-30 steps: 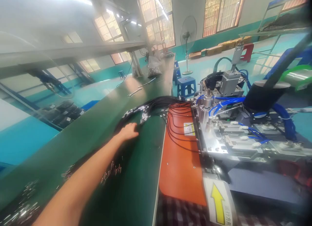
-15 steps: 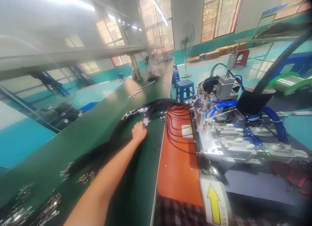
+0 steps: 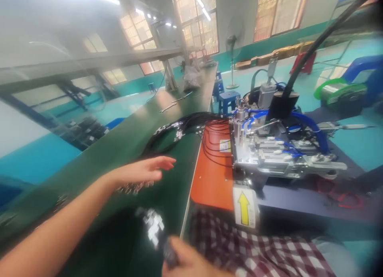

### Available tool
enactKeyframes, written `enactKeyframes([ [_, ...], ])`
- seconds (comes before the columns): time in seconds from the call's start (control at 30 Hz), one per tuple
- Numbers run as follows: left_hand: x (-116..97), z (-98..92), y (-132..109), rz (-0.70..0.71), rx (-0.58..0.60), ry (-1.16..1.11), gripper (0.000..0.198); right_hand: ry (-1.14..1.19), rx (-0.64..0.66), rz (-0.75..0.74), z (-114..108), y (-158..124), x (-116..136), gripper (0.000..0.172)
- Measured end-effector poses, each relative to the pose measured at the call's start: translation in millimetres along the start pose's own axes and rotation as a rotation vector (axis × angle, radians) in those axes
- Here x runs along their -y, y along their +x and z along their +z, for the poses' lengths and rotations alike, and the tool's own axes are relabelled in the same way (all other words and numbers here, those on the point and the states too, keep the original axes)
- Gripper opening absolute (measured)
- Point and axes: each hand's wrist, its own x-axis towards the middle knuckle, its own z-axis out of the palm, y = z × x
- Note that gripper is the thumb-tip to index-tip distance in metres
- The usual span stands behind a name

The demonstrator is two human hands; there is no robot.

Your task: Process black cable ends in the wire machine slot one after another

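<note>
My left hand (image 3: 140,171) hovers over the green table (image 3: 125,229), its fingers loosely stretched and holding nothing. Past it, a long bundle of thin black cables (image 3: 149,143) with shiny metal ends curves toward the machine. In the lower middle, my right hand (image 3: 188,261) is wrapped around a dark cable bundle (image 3: 170,253). Bright metal ends (image 3: 154,227) stick out just beyond that grip, blurred by motion. More metal cable ends (image 3: 136,187) lie under my left hand, partly hidden by it.
To the right of the table an orange plate (image 3: 211,181) leads to a metal machine (image 3: 269,149) with blue air hoses. Several thin cables run across the plate into it. A green spool (image 3: 338,93) stands farther right. Tools (image 3: 176,102) and a plastic bag (image 3: 191,78) lie at the table's far end.
My left hand has let go of the cable ends and moved back toward me, opening. My right hand has come into view with a cable bundle. The camera view has shifted.
</note>
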Motion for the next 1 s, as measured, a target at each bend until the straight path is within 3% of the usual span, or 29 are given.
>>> enactKeyframes([
  [0.07, 9.2, 16.9, -35.3, -0.010, 0.014, 0.019, 0.086, 0.184, -0.148, -0.033, -7.2, -6.7, 10.7, 0.032],
  [0.2, 51.6, 56.7, -60.6, -0.236, -0.237, 0.208, 0.097, 0.405, -0.433, -0.047, -29.0, -20.4, 35.7, 0.038],
  [0.27, 73.9, 75.9, -60.0, -0.339, -0.313, 0.257, 0.086, 0.392, -0.559, -0.030, -36.5, -26.0, 40.7, 0.035],
  [0.33, 89.1, 93.2, -58.3, -0.391, -0.374, 0.293, 0.064, 0.366, -0.646, -0.038, -37.9, -32.5, 35.2, 0.035],
  [0.47, 97.5, 122.5, -60.8, -0.473, -0.508, 0.371, 0.041, 0.293, -0.787, -0.013, -27.2, -49.8, -11.7, 0.039],
  [0.57, 95.9, 142.2, -64.4, -0.522, -0.547, 0.429, 0.035, 0.343, -0.686, 0.215, -18.0, -63.0, -59.1, 0.053],
  [0.67, 93.0, 154.6, -69.7, -0.545, -0.546, 0.476, 0.028, 0.318, -0.553, 0.223, -12.7, -73.7, -80.4, 0.054],
  [0.73, 88.3, 151.3, -77.2, -0.555, -0.553, 0.495, 0.025, 0.326, -0.479, 0.188, -10.6, -80.4, -69.7, 0.049],
  [0.8, 79.4, 134.0, -87.4, -0.558, -0.586, 0.506, 0.026, 0.365, -0.405, 0.159, -8.6, -85.4, -41.3, 0.045],
  [0.93, 51.8, 70.6, -98.7, -0.525, -0.751, 0.543, 0.033, 0.311, -0.225, 0.041, -11.3, -70.2, 33.8, 0.035],
  [1.0, 37.2, 43.2, -93.9, -0.487, -0.821, 0.558, 0.042, 0.207, -0.213, -0.077, -19.9, -48.9, 58.1, 0.038],
])
